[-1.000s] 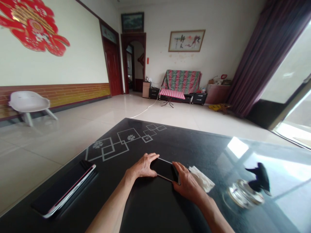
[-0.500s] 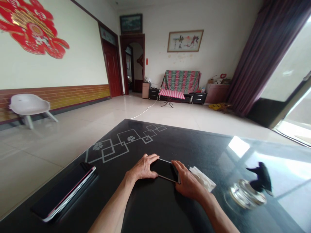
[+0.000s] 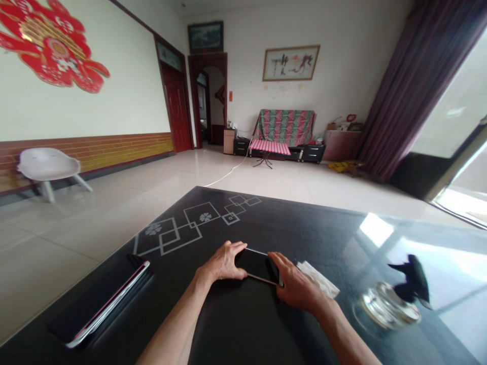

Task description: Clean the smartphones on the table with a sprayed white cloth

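- Phone (image 3: pixel 258 266): a dark-screened handset lying flat on the counter (image 3: pixel 266 218), near the middle of its near half, long side running left to right, between the two hands.
- Left hand (image 3: pixel 224 262): palm down at the phone's left end; the fingers curve over the far edge and the thumb lies along the near edge, so the hand grips that end.
- Right hand (image 3: pixel 294 286): palm down at the phone's right end; the thumb presses the near right corner and the fingers close round the end. The two hands are apart, each clamped on its own end of the phone.
- Tissue (image 3: pixel 321 280): a crumpled white sheet on the counter, just beside the right hand on its outer side.
- Tablet (image 3: pixel 101 299): a larger dark slab with a pale, pink-lined edge, flat near the counter's left edge, well apart from the hands.
- Glass dish (image 3: pixel 390 309): a clear round dish to the right, with a black object (image 3: pixel 413 284) just behind it; its kind cannot be told.
- Counter surface: glossy black, with a printed pattern of pale squares and flowers (image 3: pixel 190 220) beyond the hands.
- Background: white chair (image 3: pixel 47 165) by the left wall, red paper ornament (image 3: pixel 53 43) above it, covered sofa (image 3: pixel 285 126) at the far wall, purple curtain (image 3: pixel 403 91) at right.
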`<state>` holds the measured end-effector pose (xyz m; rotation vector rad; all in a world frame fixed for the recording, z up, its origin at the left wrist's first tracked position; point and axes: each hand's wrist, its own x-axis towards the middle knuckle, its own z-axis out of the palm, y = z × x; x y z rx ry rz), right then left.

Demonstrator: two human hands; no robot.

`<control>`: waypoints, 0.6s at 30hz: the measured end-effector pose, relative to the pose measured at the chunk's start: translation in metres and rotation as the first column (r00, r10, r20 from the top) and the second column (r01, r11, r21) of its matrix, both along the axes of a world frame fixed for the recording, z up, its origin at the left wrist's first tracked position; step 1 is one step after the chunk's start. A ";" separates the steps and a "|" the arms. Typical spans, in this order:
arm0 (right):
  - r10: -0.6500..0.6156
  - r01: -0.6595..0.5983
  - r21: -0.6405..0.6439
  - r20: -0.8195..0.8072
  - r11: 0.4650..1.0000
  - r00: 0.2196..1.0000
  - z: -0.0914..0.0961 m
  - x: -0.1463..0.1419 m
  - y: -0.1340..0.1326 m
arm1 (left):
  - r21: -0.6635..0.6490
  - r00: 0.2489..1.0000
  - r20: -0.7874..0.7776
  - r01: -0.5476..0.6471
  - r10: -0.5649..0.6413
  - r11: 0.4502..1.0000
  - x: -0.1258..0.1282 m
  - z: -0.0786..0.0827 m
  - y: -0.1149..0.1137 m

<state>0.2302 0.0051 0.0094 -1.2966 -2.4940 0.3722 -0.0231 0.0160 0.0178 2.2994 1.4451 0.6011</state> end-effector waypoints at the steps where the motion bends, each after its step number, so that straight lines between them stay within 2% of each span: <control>1: 0.009 -0.009 -0.007 -0.003 1.000 1.000 0.001 0.000 0.001 | -0.009 1.000 -0.001 -0.004 0.004 1.000 0.000 0.001 0.000; 13: 0.055 -0.062 -0.079 -0.093 0.995 0.994 0.017 0.006 0.004 | -0.105 1.000 0.002 0.014 -0.014 0.994 -0.007 0.008 -0.002; 18: 0.033 -0.043 -0.082 -0.117 0.996 0.993 0.013 0.005 0.006 | -0.108 1.000 -0.015 0.021 -0.022 0.994 -0.007 0.012 -0.003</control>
